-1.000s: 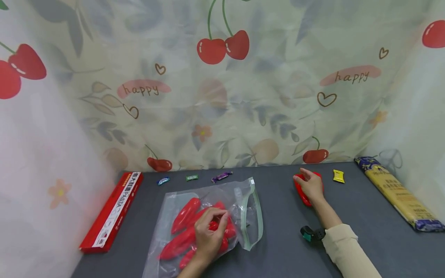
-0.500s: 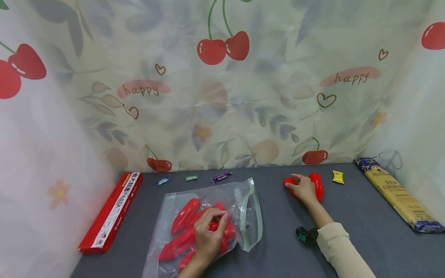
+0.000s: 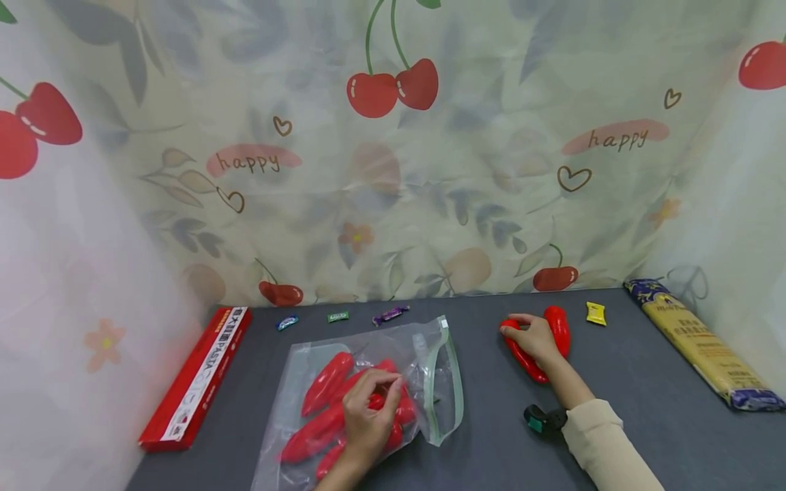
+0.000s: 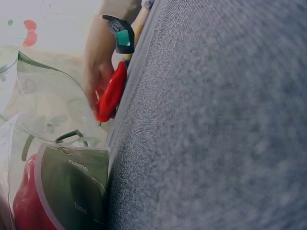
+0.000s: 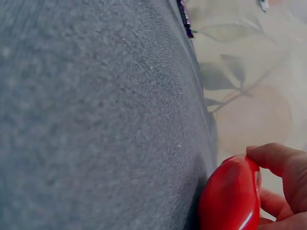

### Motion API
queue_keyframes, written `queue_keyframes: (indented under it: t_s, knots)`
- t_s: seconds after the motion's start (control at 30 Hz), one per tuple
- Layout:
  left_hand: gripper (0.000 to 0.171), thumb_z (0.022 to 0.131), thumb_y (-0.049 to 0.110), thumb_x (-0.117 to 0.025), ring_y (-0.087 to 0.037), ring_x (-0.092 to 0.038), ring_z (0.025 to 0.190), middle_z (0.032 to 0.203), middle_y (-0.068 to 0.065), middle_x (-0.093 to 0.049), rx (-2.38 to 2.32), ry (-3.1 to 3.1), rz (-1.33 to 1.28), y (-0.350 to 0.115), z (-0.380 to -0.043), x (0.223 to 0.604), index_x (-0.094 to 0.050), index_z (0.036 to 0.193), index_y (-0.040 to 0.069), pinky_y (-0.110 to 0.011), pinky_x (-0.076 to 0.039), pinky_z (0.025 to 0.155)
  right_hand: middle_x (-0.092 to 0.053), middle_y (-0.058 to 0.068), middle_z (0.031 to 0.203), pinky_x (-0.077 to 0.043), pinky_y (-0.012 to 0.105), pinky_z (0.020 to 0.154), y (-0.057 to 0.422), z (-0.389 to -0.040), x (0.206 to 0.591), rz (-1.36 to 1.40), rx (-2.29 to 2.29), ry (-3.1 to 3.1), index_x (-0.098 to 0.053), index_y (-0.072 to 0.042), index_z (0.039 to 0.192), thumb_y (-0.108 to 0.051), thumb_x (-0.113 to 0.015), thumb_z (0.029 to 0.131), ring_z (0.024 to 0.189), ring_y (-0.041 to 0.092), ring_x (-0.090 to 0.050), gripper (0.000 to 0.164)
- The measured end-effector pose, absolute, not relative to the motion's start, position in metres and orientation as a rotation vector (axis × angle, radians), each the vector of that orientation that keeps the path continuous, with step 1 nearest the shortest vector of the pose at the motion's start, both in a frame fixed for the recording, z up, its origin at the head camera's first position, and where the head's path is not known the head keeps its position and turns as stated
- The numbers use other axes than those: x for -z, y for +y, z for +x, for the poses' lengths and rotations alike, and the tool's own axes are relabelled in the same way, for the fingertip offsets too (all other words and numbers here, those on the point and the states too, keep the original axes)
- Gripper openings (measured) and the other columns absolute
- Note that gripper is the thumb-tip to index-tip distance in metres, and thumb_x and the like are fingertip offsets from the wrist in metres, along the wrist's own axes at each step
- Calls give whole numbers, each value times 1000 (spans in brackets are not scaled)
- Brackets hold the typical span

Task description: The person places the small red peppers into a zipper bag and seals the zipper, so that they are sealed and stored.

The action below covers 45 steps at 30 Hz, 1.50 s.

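My left hand [image 3: 368, 412] stays over a clear zip bag [image 3: 295, 372] of several red peppers [image 3: 314, 431], thumb and index fingertips meeting at its upper film. Printed lettering shows on the bag's label [image 4: 79, 187] in the left wrist view. At the right, my right hand [image 3: 536, 339] grips a red pepper [image 3: 529, 361] lying low at the table, thumb and fingers round its upper end. That same pepper [image 5: 230, 196] fills the lower right of the right wrist view. Close beside my right hand lies a second red pepper [image 3: 557, 327].
Along the back edge lie a blue candy [image 3: 286, 322], a green candy [image 3: 338, 316], a purple candy [image 3: 390, 314] and a yellow candy [image 3: 595, 313]. A red pasta box [image 3: 196, 378] borders the left side, a yellow pasta packet [image 3: 700, 344] the right. Patterned curtains [image 3: 393, 170] enclose the table.
My right hand has moved left with its pepper, away from the other pepper, which now shows beside it; over the last half second it turns slightly. My left hand and the bag stay put.
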<state>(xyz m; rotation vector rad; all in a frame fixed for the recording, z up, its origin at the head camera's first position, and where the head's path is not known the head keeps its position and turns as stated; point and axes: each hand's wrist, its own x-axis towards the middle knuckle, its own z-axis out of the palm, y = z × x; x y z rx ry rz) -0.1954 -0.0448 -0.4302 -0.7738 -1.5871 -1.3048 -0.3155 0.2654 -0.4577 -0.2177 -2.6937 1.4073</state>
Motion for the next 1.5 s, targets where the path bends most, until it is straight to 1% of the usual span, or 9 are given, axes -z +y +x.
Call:
queue_keyframes:
  t_s: [0.17, 0.33, 0.43, 0.57, 0.67, 0.8, 0.97, 1.27, 1.5]
  knots:
    - [21, 64, -19, -65, -13, -54, 57, 69, -12, -61, 1302, -1592, -772, -44, -191, 423, -63, 79, -5, -16, -48, 53, -51, 20, 119, -42, 17, 69, 270, -311, 457, -277, -1553, -2608, -50, 0, 128, -33, -60, 87, 95, 20, -47, 54]
    - [20, 66, -18, -65, -11, -54, 58, 70, -12, -61, 1304, -1583, -772, -44, -193, 427, -63, 80, -4, -15, -48, 53, -53, 20, 113, -48, 20, 61, 270, -305, 454, -315, -1712, -2546, -35, 4, 136, -34, -58, 88, 68, 4, -51, 65]
    - [20, 66, -17, -65, -11, -54, 59, 70, -11, -61, 1303, -1579, -775, -44, -194, 428, -63, 80, -4, -15, -48, 53, -44, 27, 130, -54, 27, 78, 266, -299, 452, -307, -1930, -2455, -13, 5, 143, -30, -54, 91, 84, 9, -58, 75]
    - [20, 65, -18, -65, -12, -54, 58, 70, -12, -61, 1297, -1578, -779, -44, -193, 427, -63, 79, -4, -15, -48, 53, -18, 25, 149, -38, 42, 102, 249, -289, 445, -321, -2325, -2148, 8, -2, 145, -25, -49, 93, 120, 23, -42, 81]
    - [21, 64, -19, -65, -13, -54, 58, 69, -12, -61, 1293, -1587, -774, -44, -192, 425, -63, 79, -4, -15, -48, 54, -14, 20, 150, -44, 36, 97, 229, -280, 441, -315, -2544, -1876, 15, -8, 145, -21, -48, 93, 112, 14, -50, 82]
    - [21, 64, -19, -65, -13, -54, 57, 69, -12, -61, 1293, -1591, -775, -43, -192, 424, -62, 79, -5, -16, -48, 53, -45, 7, 126, -52, 24, 74, 203, -268, 442, -276, -2618, -1686, 6, -10, 146, -13, -48, 93, 80, 1, -58, 76]
    - [20, 64, -19, -65, -13, -54, 57, 69, -12, -60, 1300, -1583, -781, -43, -191, 424, -62, 79, -5, -16, -48, 53, -60, -13, 84, -53, 23, 71, 180, -256, 455, -236, -2521, -1700, -14, -4, 142, -6, -53, 90, 80, 2, -59, 65]
    - [21, 64, -19, -66, -13, -53, 57, 68, -11, -60, 1297, -1590, -774, -44, -189, 423, -62, 78, -4, -16, -48, 52, -66, -1, 100, -53, 20, 78, 175, -236, 473, -149, -2434, -1796, -37, 10, 134, -2, -47, 93, 85, 4, -65, 44]
    - [21, 64, -19, -65, -13, -53, 58, 69, -12, -61, 1301, -1584, -777, -44, -190, 422, -62, 78, -5, -16, -47, 53, -68, -5, 83, -55, 22, 74, 183, -237, 475, -205, -2326, -1753, -48, 18, 119, 3, -57, 85, 74, 7, -68, 38]
